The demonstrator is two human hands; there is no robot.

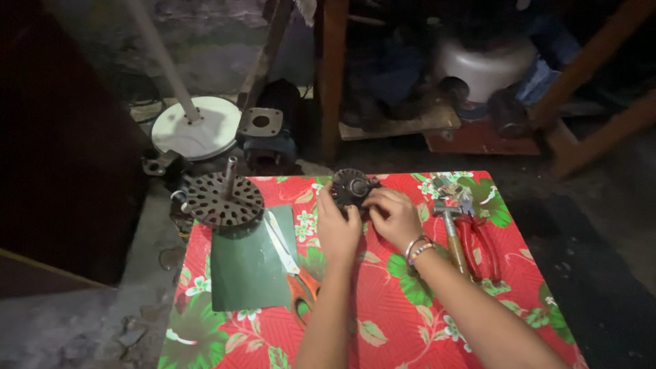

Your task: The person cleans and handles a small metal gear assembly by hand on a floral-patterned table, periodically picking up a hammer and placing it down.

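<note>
Both hands on a dark round part

On the red flowered table (403, 321) lie scissors (294, 266) over a green sheet (249, 266), with a hammer (451, 229) and pliers (478, 239) to the right. Farther on, left hand (338, 229) and right hand (395, 217) both grasp the stator (352, 188) near the far edge. A rotor (224, 198) sits at the far left corner

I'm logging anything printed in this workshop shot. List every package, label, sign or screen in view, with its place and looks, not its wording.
None that can be made out: no package, label, sign or screen shows.
The closest thing is a plain dark green rectangular sheet, blank, lying flat on the red floral tablecloth, left of the hands.
</note>
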